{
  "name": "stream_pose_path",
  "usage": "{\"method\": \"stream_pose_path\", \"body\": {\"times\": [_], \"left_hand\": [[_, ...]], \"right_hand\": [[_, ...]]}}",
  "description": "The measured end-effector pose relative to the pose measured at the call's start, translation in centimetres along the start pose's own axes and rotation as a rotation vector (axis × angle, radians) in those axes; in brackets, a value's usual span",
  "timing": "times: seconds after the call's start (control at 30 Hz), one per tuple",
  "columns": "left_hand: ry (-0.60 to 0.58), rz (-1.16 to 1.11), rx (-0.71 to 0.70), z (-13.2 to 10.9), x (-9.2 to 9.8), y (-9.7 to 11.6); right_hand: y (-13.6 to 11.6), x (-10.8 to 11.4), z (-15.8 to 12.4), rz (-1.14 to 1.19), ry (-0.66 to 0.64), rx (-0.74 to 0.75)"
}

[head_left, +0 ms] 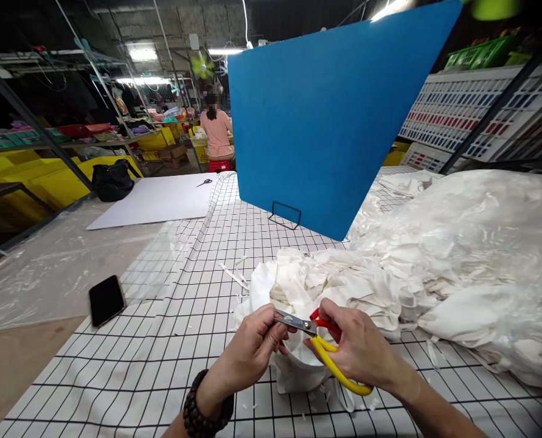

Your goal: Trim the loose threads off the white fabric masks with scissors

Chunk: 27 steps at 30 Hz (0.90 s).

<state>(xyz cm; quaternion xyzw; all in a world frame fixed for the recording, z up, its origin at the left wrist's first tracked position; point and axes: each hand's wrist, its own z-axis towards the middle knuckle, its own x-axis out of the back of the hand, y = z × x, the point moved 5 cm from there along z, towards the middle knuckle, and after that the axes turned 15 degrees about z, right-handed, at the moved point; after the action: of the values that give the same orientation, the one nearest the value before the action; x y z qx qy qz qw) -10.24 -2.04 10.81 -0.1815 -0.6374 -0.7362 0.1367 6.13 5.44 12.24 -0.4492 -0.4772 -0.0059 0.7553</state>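
Observation:
My right hand [359, 347] grips a pair of scissors [319, 340] with one red and one yellow handle, the blades pointing left. My left hand [252, 350], with a bead bracelet on the wrist, is closed in a pinch at the blade tips, on a piece of white fabric [298, 362] that lies under both hands. The scissors' blades are at the edge of that fabric. A heap of white fabric pieces [343, 283] lies just beyond my hands on the black-gridded white table cover [170, 340].
A black phone [106, 299] lies at the left of the grid cover. A blue board [325, 115] stands upright behind the heap. Bagged white fabric [485, 255] fills the right side. A white sheet [156, 199] with scissors [204, 182] lies farther back. A seated person [216, 131] works in the distance.

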Motion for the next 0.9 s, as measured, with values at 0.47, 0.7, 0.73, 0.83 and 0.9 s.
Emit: {"method": "stream_pose_path", "body": {"times": [0.47, 0.7, 0.73, 0.83, 0.9], "left_hand": [[0.072, -0.143, 0.111, 0.0, 0.5, -1.0], [0.224, -0.169, 0.137, -0.4, 1.6, -2.1], [0.254, -0.112, 0.141, -0.4, 1.7, -2.4], [0.324, 0.119, 0.186, -0.6, 2.4, -3.5], [0.370, 0.213, 0.212, -0.9, 4.3, -3.7]], "right_hand": [[0.1, 1.4, 3.5, 0.633, -0.051, -0.097], [-4.6, 5.9, 11.1, 0.926, 0.054, -0.010], [-3.9, 5.6, 10.8, 0.897, 0.063, -0.042], [0.9, 3.8, 8.1, 0.806, 0.080, -0.189], [5.1, 2.4, 5.6, 0.744, 0.098, -0.306]]}}
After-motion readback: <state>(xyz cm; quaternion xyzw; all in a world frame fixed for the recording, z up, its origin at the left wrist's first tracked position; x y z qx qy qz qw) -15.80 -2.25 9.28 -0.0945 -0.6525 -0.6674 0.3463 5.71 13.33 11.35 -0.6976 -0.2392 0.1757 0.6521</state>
